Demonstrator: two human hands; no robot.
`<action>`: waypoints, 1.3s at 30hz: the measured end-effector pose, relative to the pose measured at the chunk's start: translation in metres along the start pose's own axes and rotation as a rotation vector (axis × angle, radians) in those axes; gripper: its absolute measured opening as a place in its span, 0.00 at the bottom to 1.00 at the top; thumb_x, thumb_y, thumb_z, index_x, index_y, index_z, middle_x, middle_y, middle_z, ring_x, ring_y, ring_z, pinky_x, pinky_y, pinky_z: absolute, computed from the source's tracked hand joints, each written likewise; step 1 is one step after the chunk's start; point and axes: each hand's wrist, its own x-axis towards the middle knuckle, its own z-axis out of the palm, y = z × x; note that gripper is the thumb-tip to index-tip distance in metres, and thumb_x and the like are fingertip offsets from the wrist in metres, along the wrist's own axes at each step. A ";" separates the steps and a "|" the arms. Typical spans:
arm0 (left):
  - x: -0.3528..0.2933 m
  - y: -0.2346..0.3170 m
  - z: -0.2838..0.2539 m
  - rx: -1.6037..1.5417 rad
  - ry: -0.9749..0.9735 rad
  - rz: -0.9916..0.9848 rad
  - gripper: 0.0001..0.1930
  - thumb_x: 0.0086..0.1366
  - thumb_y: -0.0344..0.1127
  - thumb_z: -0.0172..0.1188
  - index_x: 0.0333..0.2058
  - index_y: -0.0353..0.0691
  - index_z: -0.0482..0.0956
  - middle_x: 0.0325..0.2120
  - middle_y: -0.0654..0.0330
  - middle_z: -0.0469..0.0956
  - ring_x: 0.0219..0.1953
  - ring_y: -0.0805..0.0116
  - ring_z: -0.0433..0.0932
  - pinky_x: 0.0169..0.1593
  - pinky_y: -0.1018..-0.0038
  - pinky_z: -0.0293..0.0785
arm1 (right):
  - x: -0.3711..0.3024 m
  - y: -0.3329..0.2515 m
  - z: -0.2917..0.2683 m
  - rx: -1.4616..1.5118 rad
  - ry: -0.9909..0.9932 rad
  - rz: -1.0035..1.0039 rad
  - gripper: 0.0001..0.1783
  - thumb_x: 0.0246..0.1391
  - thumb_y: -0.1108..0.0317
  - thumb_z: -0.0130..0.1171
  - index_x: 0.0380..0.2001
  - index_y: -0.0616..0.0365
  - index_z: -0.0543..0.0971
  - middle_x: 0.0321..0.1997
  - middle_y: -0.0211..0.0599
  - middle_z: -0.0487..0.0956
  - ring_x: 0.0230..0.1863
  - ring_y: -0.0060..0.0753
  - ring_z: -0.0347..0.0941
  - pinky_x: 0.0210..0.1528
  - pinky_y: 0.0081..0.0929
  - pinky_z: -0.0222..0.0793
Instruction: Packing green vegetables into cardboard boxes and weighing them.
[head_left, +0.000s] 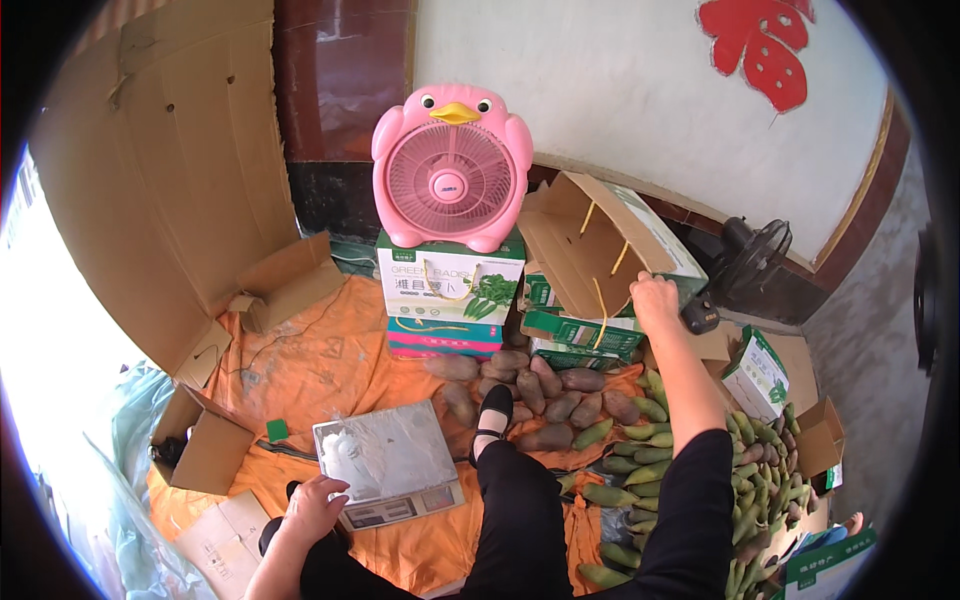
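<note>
- Watching from afar through the head camera, I find the right hand [655, 300] stretched forward at the end of a nearly straight arm, its fingers curled over the near right edge of an open brown cardboard box with green-and-white printed outer faces [572, 262].
- I read that grip as closed on the cardboard; the thumb is hard to make out, so I cannot tell how firm it is.
- Everything hangs on one relation for me: the box lies ahead and mostly to the left of the gripping fingers, tilted, its long printed side slanting from far left down to near right, where those fingers sit.
- Nearer by far is the right hand; the left hand [315, 508] is well apart, low on the left.
- Loosely bent and partly open, the left hand holds nothing I can see; it is at the near left corner of a flat silver weighing scale [385, 455], and I cannot tell whether it presses there.
- Thin yellow cord handles [620, 258] show against the box's bare brown inside.
- Just below the box I see green printed cartons [575, 327]; whether it rests on them I cannot tell.
- Nearer the body lie brownish oblong roots [530, 390] and long green radishes [650, 455].
</note>
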 end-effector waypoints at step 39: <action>-0.023 -0.003 -0.016 -0.086 0.118 -0.026 0.12 0.55 0.28 0.60 0.40 0.36 0.79 0.34 0.51 0.79 0.39 0.54 0.79 0.43 0.66 0.74 | -0.025 -0.168 -0.229 1.339 -0.106 -0.319 0.12 0.49 0.66 0.63 0.24 0.67 0.79 0.18 0.43 0.77 0.20 0.23 0.72 0.27 0.26 0.67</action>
